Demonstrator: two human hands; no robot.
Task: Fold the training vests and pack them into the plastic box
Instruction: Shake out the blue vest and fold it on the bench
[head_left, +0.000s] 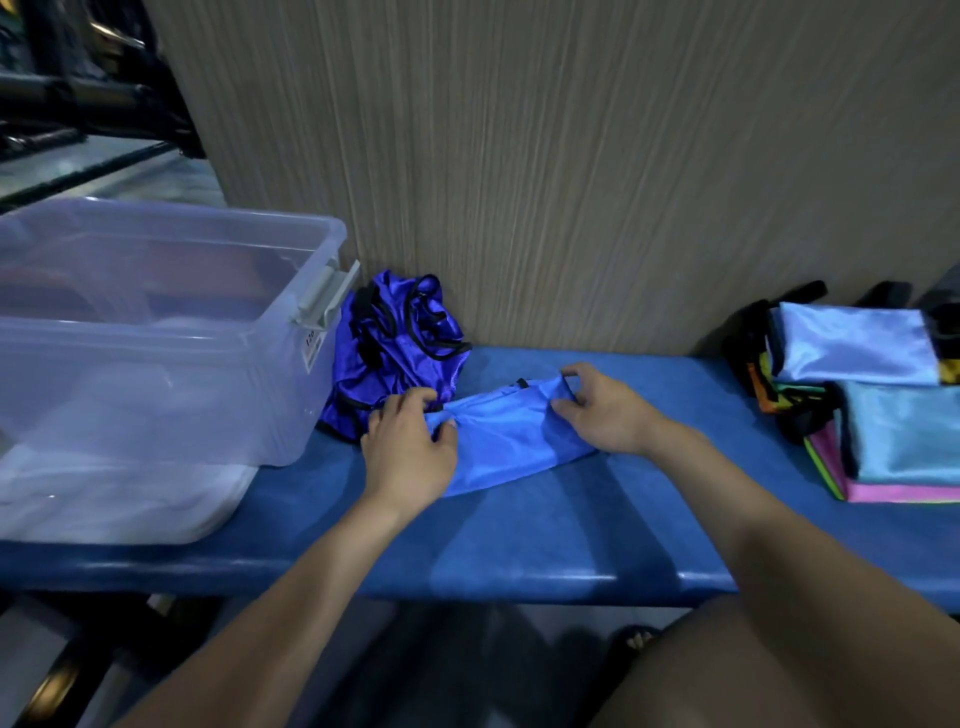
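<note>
Right of the plastic box (156, 332), on the worktop (519, 519), both hands pinch a half-folded blue vest (511, 434): left hand (410, 441), right hand (605, 410), fingers curled on its ends. Folding underway; next, probably another fold, then into the box.

Lighting: dim indoor, cool blue cast; source seemingly overhead, slightly behind the viewer. Glare: a pale strip along the front lip of the bench (519, 577) at 6 o'clock; sheen on the pale vests (857, 348) at 3 o'clock; soft highlights on the box (291, 395) rim at 9 o'clock. Shadows: broad, soft-edged, cast by both forearms across the bench top toward 6 o'clock. Sharpness: soft throughout, compression smear on the wall (571, 156) grain. Distortion: wide-angle bowing of bench and box edges. Corners at 11 and 7 o'clock dark, murky, unreadable.
</note>
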